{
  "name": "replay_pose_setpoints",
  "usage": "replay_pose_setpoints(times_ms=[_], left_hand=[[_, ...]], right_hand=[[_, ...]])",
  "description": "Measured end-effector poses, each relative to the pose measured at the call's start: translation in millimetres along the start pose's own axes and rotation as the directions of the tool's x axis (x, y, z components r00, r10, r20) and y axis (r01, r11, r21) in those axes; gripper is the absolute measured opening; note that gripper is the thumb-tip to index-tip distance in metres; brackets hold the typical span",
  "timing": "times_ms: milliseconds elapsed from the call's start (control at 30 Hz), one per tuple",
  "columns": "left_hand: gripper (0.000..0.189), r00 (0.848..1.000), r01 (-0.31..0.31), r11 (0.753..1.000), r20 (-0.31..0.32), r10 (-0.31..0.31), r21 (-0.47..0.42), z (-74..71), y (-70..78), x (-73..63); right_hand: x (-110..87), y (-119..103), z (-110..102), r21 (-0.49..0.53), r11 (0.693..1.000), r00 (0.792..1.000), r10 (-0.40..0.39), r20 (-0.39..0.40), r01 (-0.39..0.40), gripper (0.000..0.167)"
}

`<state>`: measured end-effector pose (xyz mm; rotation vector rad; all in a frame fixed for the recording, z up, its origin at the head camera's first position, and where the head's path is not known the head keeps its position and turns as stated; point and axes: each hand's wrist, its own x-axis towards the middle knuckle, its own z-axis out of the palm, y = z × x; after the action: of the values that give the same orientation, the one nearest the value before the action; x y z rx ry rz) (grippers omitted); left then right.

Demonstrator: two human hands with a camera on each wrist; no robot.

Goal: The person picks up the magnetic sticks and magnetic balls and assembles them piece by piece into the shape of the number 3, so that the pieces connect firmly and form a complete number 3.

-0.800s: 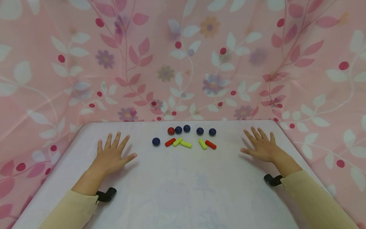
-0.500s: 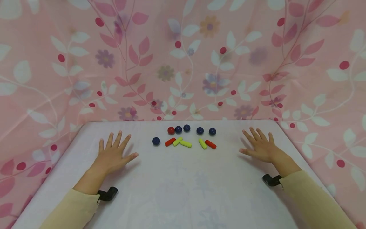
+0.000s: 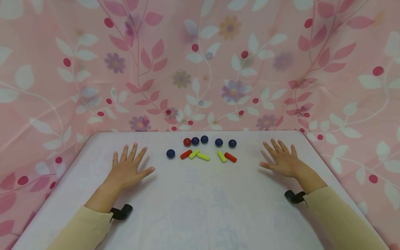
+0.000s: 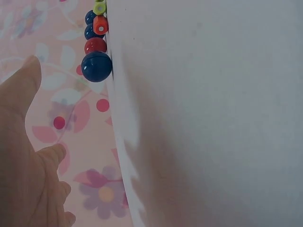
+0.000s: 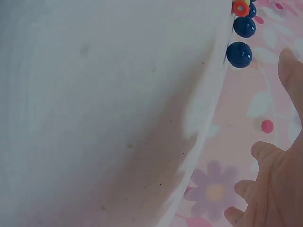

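Note:
My left hand [image 3: 126, 172] is held over the left part of the white table with its fingers spread, holding nothing. The nearest thing to it is a lone dark blue ball [image 3: 170, 153]. On the right side my right hand [image 3: 283, 163] is spread too and holds nothing; a dark blue ball [image 3: 232, 143] is closest to it. Between the hands, a red ball [image 3: 187, 142] and several blue balls form a back row. In front of them lie red sticks [image 3: 230, 157] and yellow-green sticks [image 3: 203, 157], whose ends show holes in the wrist views.
A white cloth covers the table [image 3: 200, 208]. Pink floral fabric [image 3: 200, 69] hangs behind it and on both sides. Small black cameras [image 3: 122, 211] are strapped at both wrists, below beige sleeves [image 3: 340, 215].
Both hands have drifted slightly inward, the left one to the right and the right one to the left. Balls and sticks lie where they were.

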<state>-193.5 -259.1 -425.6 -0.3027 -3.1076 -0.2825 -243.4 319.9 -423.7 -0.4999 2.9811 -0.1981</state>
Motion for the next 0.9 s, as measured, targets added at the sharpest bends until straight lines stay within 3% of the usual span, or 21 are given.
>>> replay_pose_setpoints(times_ms=[900], left_hand=[[0.096,0.999,-0.040,0.999,-0.006,0.040,0.010,7.0,25.4,9.0]], right_hand=[[14.5,-26.4,1.2,0.029,0.999,0.999,-0.044,-0.014,0.044,0.095]])
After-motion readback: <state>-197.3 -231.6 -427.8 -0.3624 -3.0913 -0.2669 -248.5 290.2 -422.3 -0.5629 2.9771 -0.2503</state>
